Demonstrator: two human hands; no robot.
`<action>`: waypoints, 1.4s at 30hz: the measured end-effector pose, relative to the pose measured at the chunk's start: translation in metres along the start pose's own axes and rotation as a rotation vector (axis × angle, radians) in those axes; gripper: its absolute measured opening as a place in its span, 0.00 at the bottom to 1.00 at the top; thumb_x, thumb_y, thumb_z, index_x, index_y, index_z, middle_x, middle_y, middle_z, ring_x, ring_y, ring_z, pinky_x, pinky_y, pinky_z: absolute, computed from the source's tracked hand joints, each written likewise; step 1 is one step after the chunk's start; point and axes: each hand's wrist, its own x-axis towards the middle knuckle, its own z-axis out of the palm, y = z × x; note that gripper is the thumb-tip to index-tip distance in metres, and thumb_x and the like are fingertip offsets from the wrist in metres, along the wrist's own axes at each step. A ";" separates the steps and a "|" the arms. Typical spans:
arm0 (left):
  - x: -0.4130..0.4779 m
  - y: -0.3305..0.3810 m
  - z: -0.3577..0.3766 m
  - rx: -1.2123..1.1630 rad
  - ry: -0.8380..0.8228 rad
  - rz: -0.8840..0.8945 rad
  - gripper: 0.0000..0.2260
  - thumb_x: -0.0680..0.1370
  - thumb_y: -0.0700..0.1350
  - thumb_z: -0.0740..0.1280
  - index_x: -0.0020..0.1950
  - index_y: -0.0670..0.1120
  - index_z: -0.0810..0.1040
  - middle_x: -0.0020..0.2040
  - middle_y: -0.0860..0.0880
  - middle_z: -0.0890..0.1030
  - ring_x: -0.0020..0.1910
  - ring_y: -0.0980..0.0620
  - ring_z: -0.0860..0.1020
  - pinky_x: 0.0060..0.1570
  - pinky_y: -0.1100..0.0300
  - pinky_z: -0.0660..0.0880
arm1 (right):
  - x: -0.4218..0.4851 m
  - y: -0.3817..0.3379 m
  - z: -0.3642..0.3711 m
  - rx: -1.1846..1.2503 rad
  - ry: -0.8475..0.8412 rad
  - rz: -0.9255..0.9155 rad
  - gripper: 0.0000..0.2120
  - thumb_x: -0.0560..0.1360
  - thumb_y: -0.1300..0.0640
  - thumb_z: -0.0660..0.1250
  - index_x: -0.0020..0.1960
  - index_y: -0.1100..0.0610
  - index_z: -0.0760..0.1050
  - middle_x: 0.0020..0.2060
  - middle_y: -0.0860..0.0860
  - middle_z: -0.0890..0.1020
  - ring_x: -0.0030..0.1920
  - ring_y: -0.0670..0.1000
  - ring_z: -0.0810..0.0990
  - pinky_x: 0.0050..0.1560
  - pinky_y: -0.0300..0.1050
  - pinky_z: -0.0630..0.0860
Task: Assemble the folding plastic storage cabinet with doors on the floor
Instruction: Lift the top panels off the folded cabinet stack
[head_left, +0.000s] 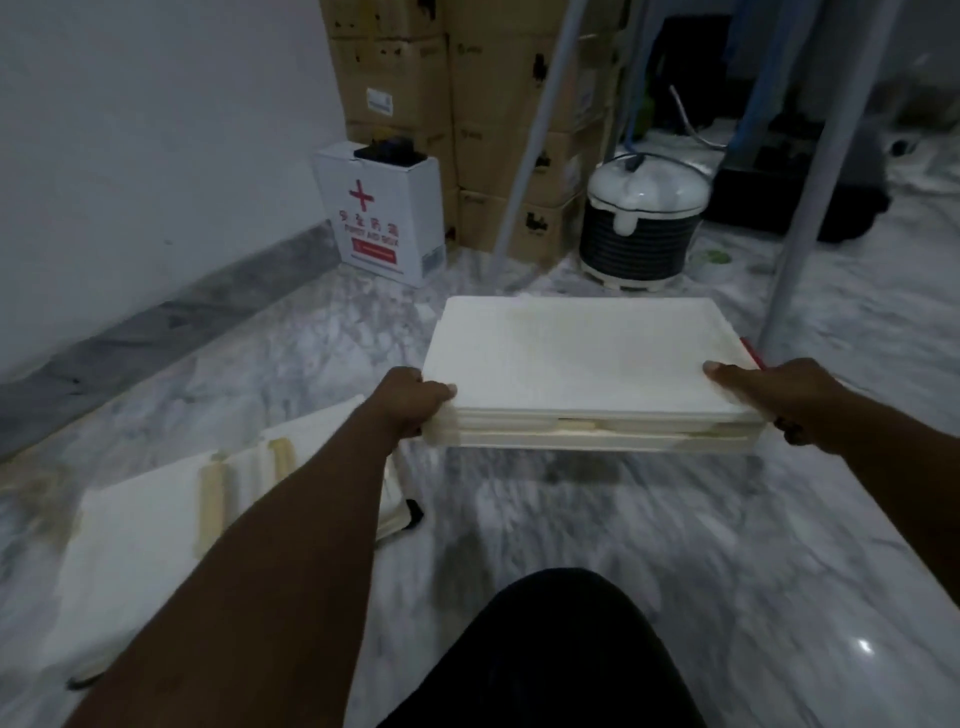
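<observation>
Left hand (413, 402) and right hand (779, 400) each grip 1 near corner of the folded cabinet (582, 358); held only there, its stacked layers could slide apart onto the floor (649, 519)

We are seeing white first-aid box (387, 221) standing beside stacked cardboard boxes (498, 104); white-lidded rice cooker (641, 221) sitting right of them on marble floor (779, 519); grey pole (537, 135) slanting across boxes; pale wall (156, 130) rising at left.

Folded cabinet panels (582, 358): cream-white. Floor (727, 519): white marble, grey veining. First aid box (384, 228): white, red cross. Cartons (498, 104): brown. Rice cooker (641, 223): white lid, black ribbed body.
</observation>
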 end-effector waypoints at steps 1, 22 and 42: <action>0.007 -0.002 0.021 0.028 -0.035 -0.003 0.22 0.74 0.47 0.73 0.63 0.36 0.76 0.59 0.37 0.80 0.56 0.38 0.81 0.58 0.42 0.78 | 0.005 0.018 -0.010 0.003 0.018 0.039 0.40 0.64 0.34 0.76 0.56 0.67 0.72 0.41 0.58 0.75 0.36 0.56 0.71 0.38 0.50 0.68; 0.041 -0.081 0.164 0.361 -0.291 0.034 0.26 0.76 0.49 0.71 0.72 0.42 0.72 0.67 0.45 0.77 0.64 0.46 0.76 0.67 0.53 0.71 | 0.041 0.215 -0.011 -0.059 0.056 0.355 0.31 0.66 0.35 0.75 0.48 0.61 0.72 0.35 0.56 0.71 0.30 0.52 0.66 0.23 0.37 0.63; 0.092 -0.007 0.026 0.573 0.205 0.222 0.22 0.78 0.49 0.68 0.68 0.39 0.73 0.67 0.39 0.76 0.65 0.39 0.75 0.62 0.53 0.70 | 0.080 0.024 0.074 -0.197 0.173 -0.117 0.33 0.68 0.34 0.72 0.57 0.63 0.77 0.54 0.61 0.81 0.55 0.63 0.80 0.55 0.53 0.78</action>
